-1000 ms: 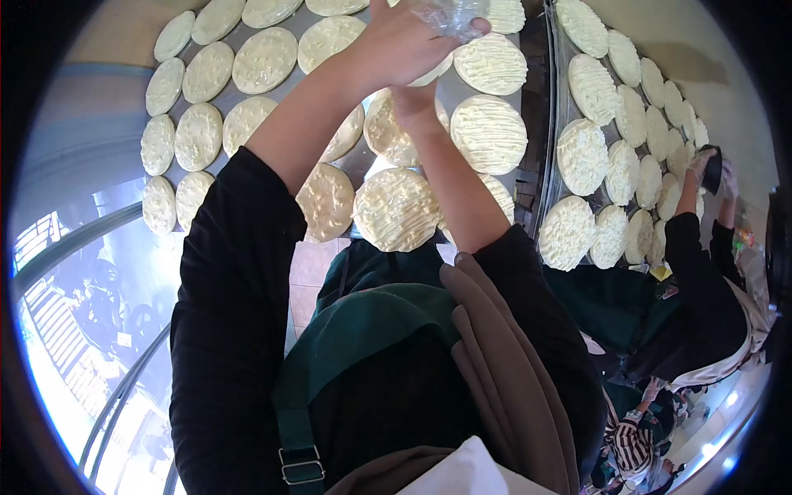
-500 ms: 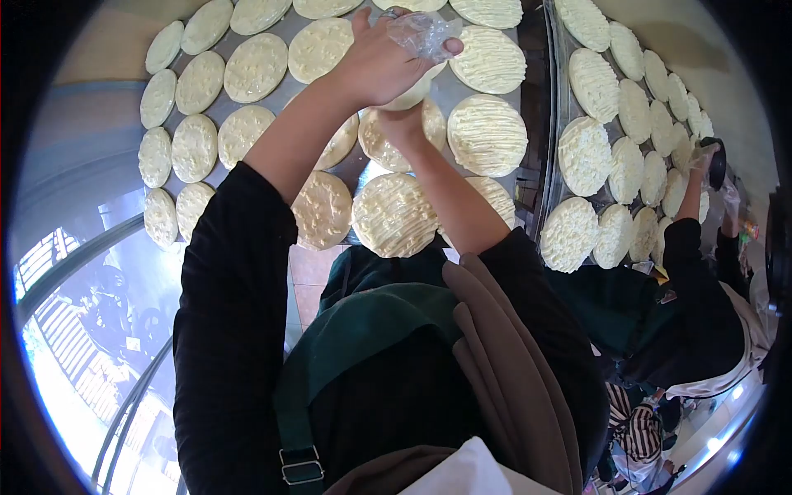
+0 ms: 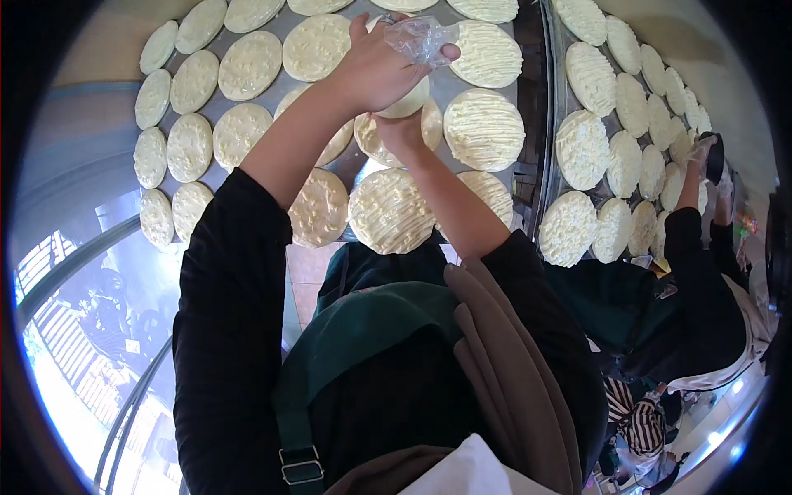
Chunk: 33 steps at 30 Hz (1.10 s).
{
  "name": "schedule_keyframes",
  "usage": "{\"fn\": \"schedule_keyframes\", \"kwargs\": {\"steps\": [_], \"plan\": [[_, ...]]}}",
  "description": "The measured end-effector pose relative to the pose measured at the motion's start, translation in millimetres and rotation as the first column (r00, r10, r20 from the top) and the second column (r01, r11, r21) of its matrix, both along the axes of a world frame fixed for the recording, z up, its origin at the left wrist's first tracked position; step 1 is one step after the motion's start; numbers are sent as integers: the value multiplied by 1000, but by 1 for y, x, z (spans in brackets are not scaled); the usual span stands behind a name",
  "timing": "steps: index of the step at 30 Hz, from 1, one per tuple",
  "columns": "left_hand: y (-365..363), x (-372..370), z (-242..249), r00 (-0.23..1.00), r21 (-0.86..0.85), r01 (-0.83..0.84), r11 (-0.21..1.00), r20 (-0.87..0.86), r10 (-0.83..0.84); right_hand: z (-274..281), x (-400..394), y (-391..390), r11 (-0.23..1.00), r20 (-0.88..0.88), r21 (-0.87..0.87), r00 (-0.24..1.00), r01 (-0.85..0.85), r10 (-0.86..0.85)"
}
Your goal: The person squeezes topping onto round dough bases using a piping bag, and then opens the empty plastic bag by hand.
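My left hand is palm down over a tray of pale rounds, with crumpled clear plastic across its fingers. Its thumb and an outer finger stick out apart; the middle fingers are mostly hidden. Just below it, my right hand supports a pale round container, whose top my left hand covers. The right fingers are hidden underneath. Around both hands lie flat cream-topped rounds: a ridged one to the right, a lumpy one to the left, and another nearest my body.
The metal tray carries several rows of rounds. Across a narrow gap to the right stands a second tray, also laden. A co-worker's gloved hand holds a dark bowl there. A glass panel stands at left.
The whole view has shifted slightly. My hands keep nearly the same pose over the tray. The co-worker's hand and dark bowl have moved slightly up and left.
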<state>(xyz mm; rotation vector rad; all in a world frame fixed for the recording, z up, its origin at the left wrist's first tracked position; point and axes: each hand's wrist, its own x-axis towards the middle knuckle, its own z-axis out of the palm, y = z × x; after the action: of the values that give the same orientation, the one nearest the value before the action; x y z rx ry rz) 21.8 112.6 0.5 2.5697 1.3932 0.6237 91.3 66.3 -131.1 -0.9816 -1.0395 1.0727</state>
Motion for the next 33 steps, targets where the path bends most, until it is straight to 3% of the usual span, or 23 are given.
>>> {"fn": "schedule_keyframes", "kwargs": {"steps": [1,2,5,6,8,11,14,16,17,18,19,22,23,24,26,27,29,30,33], "plan": [[-1,-1,7,1000,-86,-9,996,-22,7,9,1,-1,994,36,99,998,55,-59],[-1,-1,15,999,-171,-20,985,-43,13,13,11,6,997,57,63,998,38,-41],[1,6,40,985,-304,29,952,169,24,18,35,31,1000,-29,-20,1000,-3,2],[0,7,38,988,-280,11,960,153,34,22,36,36,999,-157,-34,988,-8,2],[0,11,29,991,-226,-23,974,123,52,23,34,29,1000,-156,-4,988,23,-23],[-1,8,-10,1000,28,-5,1000,-19,5,7,13,-9,999,104,4,994,35,-35],[-8,6,0,997,-59,72,996,-34,-74,-1,10,-14,978,51,-208,998,-16,28],[-6,9,18,998,-186,28,982,53,-18,6,27,12,953,-22,-301,998,46,-55],[-5,12,26,995,-250,8,968,94,16,10,40,23,957,-348,-272,938,-105,4],[-5,14,32,992,-251,27,968,129,6,15,55,35,951,-633,-195,771,-239,64],[-5,17,36,987,-252,47,967,163,-6,18,62,40,937,-847,-80,518,-339,115],[-7,21,31,988,-114,73,991,144,-56,21,37,15,950,-941,-216,309,-227,-140],[-9,21,25,991,-47,76,996,113,-70,20,29,-1,982,-646,-106,762,-156,51],[-10,20,15,995,-67,59,996,80,-54,19,21,-16,999,-163,25,986,-26,29],[-12,17,-4,1000,-109,25,994,10,-24,25,20,-27,998,196,62,981,-18,5],[-12,16,0,998,-82,60,995,18,-59,16,29,-19,989,255,148,966,12,-50],[-8,15,17,992,-21,126,992,33,-126,35,47,3,992,111,-125,994,-12,26],[-6,17,23,991,-72,108,992,93,-101,42,55,12,966,32,-255,998,-42,52],[-6,24,32,981,-166,72,984,188,-40,28,69,22,963,199,-262,973,-59,114]]}}
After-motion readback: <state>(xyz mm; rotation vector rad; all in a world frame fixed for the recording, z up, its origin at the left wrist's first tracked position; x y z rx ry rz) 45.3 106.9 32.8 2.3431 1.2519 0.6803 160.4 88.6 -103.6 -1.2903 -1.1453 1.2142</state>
